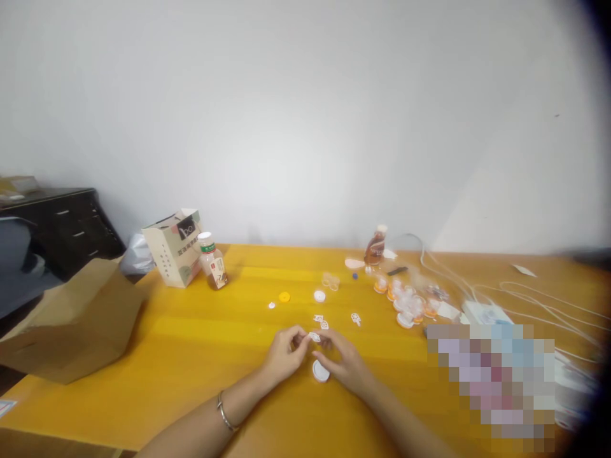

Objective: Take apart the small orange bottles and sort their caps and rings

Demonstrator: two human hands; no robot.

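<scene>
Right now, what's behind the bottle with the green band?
Behind the bottle, to the left, stands a paper gift bag, and the white wall is beyond. The bottle covers the bag's edge, so that bit cannot be seen.

A white bottle cap lies just beside the right hand, in its way toward the body. Forward of it and the left hand, small white paper cutouts come first, then a yellow cap and a second white cap. Rightward, clustered clear-and-orange capsules obstruct; far left stand a bottle and paper bag.
</scene>
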